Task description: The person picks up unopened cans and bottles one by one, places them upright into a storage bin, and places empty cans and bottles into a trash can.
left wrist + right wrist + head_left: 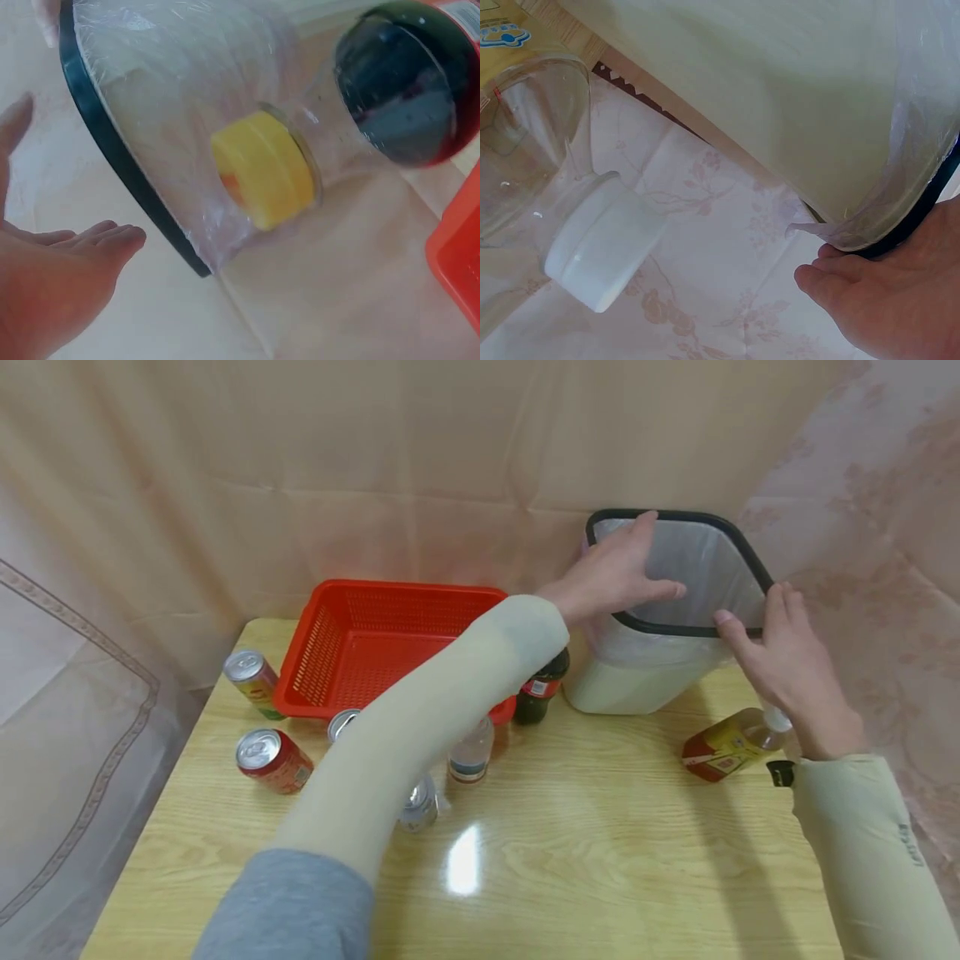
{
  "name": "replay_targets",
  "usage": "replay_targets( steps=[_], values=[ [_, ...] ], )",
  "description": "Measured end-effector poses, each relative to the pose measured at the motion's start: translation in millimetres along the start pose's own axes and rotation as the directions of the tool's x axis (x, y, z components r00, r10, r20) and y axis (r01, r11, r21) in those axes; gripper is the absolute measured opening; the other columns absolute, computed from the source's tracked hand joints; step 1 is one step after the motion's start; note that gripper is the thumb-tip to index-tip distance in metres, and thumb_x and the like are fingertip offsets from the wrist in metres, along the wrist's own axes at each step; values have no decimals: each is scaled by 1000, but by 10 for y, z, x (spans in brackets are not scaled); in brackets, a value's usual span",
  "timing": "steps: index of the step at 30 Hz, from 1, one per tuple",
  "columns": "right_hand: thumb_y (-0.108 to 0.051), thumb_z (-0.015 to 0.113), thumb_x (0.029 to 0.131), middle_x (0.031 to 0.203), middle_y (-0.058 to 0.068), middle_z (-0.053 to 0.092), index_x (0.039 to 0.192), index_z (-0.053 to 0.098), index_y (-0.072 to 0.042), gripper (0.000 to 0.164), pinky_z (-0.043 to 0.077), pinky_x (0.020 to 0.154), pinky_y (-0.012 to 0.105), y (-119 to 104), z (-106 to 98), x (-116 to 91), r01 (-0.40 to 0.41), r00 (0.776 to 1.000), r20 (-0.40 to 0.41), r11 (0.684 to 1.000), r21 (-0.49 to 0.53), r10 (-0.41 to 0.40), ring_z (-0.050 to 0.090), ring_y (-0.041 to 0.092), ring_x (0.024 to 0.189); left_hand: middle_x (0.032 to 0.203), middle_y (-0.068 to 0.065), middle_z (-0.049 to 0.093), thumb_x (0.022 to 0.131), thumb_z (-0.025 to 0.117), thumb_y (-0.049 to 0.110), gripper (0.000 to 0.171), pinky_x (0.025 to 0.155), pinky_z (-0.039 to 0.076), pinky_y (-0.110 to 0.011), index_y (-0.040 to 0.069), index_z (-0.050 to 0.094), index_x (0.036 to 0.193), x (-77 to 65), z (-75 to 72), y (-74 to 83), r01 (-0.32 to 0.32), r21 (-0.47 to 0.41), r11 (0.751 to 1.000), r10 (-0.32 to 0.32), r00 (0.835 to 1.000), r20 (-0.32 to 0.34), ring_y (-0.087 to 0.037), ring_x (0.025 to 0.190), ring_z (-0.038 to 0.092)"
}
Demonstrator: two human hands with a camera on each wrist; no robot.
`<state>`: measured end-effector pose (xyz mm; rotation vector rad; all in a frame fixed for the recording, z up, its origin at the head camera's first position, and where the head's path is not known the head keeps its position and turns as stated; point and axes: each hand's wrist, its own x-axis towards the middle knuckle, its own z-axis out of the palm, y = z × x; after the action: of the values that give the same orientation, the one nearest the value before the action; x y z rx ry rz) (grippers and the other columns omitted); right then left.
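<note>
A pale waste bin [615,685] with a black rim [671,631] and a clear plastic liner [701,564] stands at the back right. My left hand [611,572] reaches over its left side, fingers straight, thumb spread above the opening. At the bin's right front corner, my right hand [795,660] touches the rim with extended fingers and thumb. The right wrist view shows these fingers [832,266] against the rim's outside. A cola bottle [405,82] with a yellow cap [262,171] stands beside the bin, partly hidden by my left sleeve in the head view.
A red basket [412,589] sits left of the bin. Around it stand a yellow-green can [258,687], a red can [277,764], a silver can [420,806] and a clear bottle [471,752]. A tea bottle [731,743] with a white cap [604,244] is below my right hand.
</note>
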<state>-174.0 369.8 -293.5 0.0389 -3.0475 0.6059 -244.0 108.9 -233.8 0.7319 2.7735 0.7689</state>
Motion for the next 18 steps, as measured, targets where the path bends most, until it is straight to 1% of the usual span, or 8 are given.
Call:
replay_targets(
  steps=[4, 6, 8, 12, 13, 16, 18],
  values=[
    [-60, 31, 107, 166, 29, -18, 158, -13, 8, 96, 1, 121, 66, 3, -9, 17, -1, 1000, 6, 1000, 0, 1, -12, 49, 153, 171, 8, 18, 98, 58, 62, 98, 125, 17, -26, 19, 5, 168, -71, -74, -71, -53, -35, 998, 52, 998, -37, -4, 155, 16],
    [-60, 31, 106, 166, 29, -18, 158, -13, 8, 96, 1, 122, 66, 1, -11, 27, -1, 1000, 5, 1000, -1, 1, -12, 49, 153, 170, 5, 23, 99, 57, 60, 94, 123, 19, -22, 18, 9, 167, -111, -115, -116, -69, -42, 997, 66, 996, -61, -7, 154, 20],
    [-60, 31, 107, 166, 29, -18, 158, -13, 8, 96, 1, 122, 66, -1, -14, 32, -2, 1000, 7, 1000, -1, 2, -11, 49, 153, 170, 5, 23, 99, 57, 59, 91, 122, 20, -21, 19, 11, 167, -158, -155, -164, -71, -62, 996, 66, 995, -70, -7, 153, 23],
    [-60, 30, 107, 167, 28, -18, 158, -13, 8, 95, 1, 121, 66, 8, -16, 36, -2, 1000, 16, 1000, -2, 2, -11, 50, 153, 171, 8, 20, 99, 58, 59, 91, 123, 21, -23, 21, 11, 168, -275, -217, -292, -65, -134, 989, 58, 996, -61, -6, 152, 24],
    [-60, 30, 107, 167, 28, -18, 158, -14, 7, 95, 1, 121, 66, 12, -20, 37, -1, 1000, 19, 1000, -2, 1, -11, 50, 153, 171, 8, 20, 99, 59, 58, 91, 123, 24, -25, 22, 11, 168, -305, -230, -326, -63, -152, 986, 55, 997, -60, -7, 151, 28],
    [-59, 30, 107, 167, 28, -19, 158, -14, 7, 95, 1, 121, 66, 33, -27, 46, 6, 1000, 23, 1000, -4, -6, -12, 50, 153, 168, 5, 26, 98, 61, 55, 91, 119, 33, -27, 21, 13, 167, -390, -272, -423, -86, -171, 982, 73, 994, -81, -11, 140, 43],
    [-59, 30, 107, 166, 28, -19, 158, -14, 8, 95, 0, 122, 66, 48, -31, 56, 11, 1000, 23, 1000, -2, -11, -13, 49, 153, 168, 4, 28, 98, 62, 54, 90, 117, 36, -28, 21, 15, 166, -442, -302, -481, -102, -147, 984, 86, 990, -108, -10, 138, 45]
  ],
)
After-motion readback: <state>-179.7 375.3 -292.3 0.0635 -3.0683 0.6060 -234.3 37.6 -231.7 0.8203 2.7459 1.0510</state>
